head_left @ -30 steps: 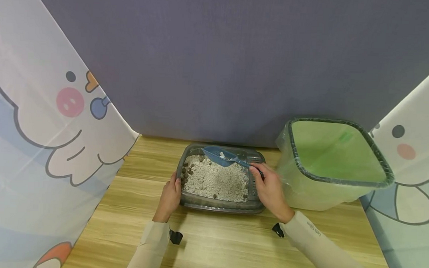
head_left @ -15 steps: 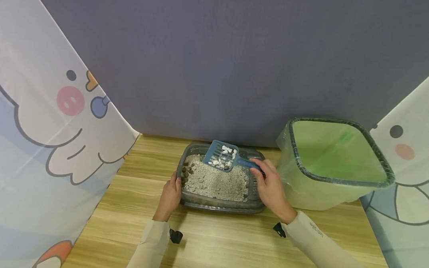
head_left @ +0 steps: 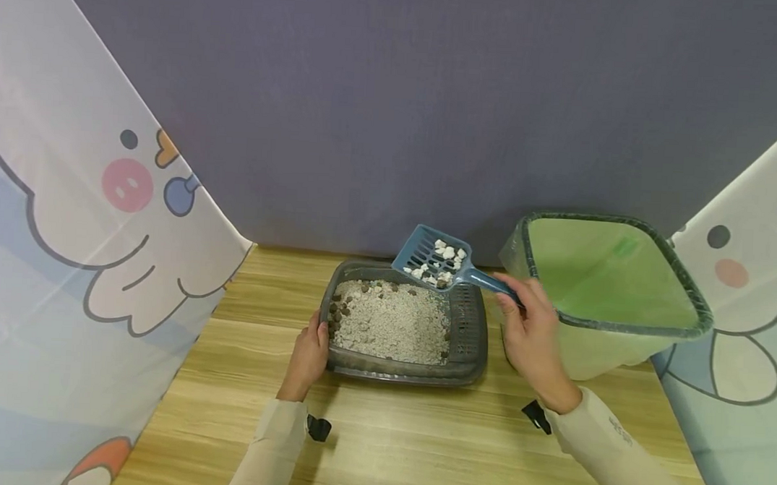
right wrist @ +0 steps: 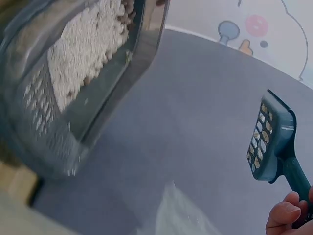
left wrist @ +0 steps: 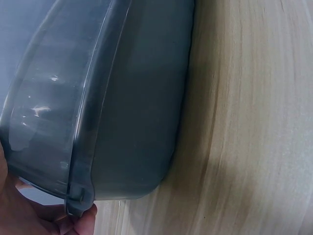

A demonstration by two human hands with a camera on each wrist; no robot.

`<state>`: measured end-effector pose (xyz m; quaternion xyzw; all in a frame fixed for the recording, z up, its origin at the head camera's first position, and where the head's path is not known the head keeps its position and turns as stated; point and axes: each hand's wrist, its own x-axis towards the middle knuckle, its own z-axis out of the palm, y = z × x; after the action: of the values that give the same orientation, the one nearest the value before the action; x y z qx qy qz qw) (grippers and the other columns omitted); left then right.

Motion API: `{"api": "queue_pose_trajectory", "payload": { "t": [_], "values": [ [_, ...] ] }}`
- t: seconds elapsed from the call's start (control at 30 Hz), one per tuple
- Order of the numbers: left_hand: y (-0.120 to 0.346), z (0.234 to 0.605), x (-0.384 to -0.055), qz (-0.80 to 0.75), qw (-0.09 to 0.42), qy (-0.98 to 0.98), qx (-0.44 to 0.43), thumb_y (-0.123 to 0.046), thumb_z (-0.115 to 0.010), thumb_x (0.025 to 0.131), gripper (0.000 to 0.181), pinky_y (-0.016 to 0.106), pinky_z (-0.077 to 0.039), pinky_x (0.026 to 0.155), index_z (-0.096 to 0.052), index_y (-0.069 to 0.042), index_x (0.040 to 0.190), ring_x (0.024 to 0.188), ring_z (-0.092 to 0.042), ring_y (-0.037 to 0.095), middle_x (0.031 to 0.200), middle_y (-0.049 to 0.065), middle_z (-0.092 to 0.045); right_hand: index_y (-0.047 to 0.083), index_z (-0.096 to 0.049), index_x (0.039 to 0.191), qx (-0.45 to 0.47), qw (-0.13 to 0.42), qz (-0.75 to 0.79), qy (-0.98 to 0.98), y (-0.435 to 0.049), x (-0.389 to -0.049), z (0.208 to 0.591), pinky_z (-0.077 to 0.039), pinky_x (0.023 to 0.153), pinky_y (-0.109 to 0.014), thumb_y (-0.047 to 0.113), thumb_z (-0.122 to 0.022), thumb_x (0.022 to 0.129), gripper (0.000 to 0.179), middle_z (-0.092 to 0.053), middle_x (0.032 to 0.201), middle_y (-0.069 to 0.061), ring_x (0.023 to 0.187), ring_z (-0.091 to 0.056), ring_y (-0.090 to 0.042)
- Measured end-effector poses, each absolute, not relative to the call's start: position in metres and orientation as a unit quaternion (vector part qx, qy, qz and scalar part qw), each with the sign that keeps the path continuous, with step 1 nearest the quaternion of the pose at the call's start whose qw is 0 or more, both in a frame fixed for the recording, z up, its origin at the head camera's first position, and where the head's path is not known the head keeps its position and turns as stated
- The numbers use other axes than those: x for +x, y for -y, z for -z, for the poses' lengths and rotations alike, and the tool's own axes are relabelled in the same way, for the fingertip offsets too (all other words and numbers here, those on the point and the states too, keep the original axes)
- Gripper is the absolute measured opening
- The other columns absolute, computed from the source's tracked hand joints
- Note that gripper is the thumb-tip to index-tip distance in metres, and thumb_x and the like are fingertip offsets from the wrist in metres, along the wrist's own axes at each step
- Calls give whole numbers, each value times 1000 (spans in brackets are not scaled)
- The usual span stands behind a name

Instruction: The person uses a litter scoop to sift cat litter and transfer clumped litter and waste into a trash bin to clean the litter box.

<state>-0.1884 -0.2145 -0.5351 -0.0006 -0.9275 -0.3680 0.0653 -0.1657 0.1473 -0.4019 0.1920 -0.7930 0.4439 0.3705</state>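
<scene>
My right hand (head_left: 533, 334) grips the handle of a blue slotted litter scoop (head_left: 435, 259), raised over the back right of the litter box. White clumps and a few brown bits lie on the scoop's blade. In the right wrist view the scoop (right wrist: 274, 139) shows its slotted underside, with pieces visible through the holes. My left hand (head_left: 307, 355) holds the left rim of the grey litter box (head_left: 402, 373). Its fingers curl round the rim corner in the left wrist view, where the box (left wrist: 132, 112) fills much of the picture. Pale litter (head_left: 391, 322) with brown lumps at the left covers the box floor.
A green bin (head_left: 611, 281) with a clear liner and a dark rim stands right of the litter box, close to my right hand. Behind is a grey wall (head_left: 394, 112). Printed cartoon cloths (head_left: 72, 185) hang at both sides. Wooden tabletop (head_left: 386, 445) lies in front.
The scoop has lifted from the litter box and moved right with my right hand, its blade turned level with clumps on it. My left hand stays on the box rim.
</scene>
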Motion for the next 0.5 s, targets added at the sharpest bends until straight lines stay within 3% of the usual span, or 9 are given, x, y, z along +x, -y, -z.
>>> {"api": "queue_pose_trajectory", "payload": {
  "t": [0.23, 0.5],
  "values": [
    [214, 537, -189, 364, 55, 930, 3, -27, -26, 106, 50, 61, -39, 84, -28, 4, 144, 103, -52, 51, 112, 36, -53, -4, -68, 111, 161, 434, -415, 784, -190, -151, 388, -28, 55, -15, 16, -58, 95, 28, -51, 75, -9, 61, -37, -3],
    [216, 537, -189, 366, 49, 929, 5, -28, -25, 106, 51, 62, -37, 87, -27, 4, 145, 106, -49, 53, 115, 36, -51, -8, -67, 110, 54, 487, -389, 780, -241, -137, 367, -31, 61, -9, 0, -62, 90, 22, -47, 85, 18, 71, -40, 4]
  ]
}}
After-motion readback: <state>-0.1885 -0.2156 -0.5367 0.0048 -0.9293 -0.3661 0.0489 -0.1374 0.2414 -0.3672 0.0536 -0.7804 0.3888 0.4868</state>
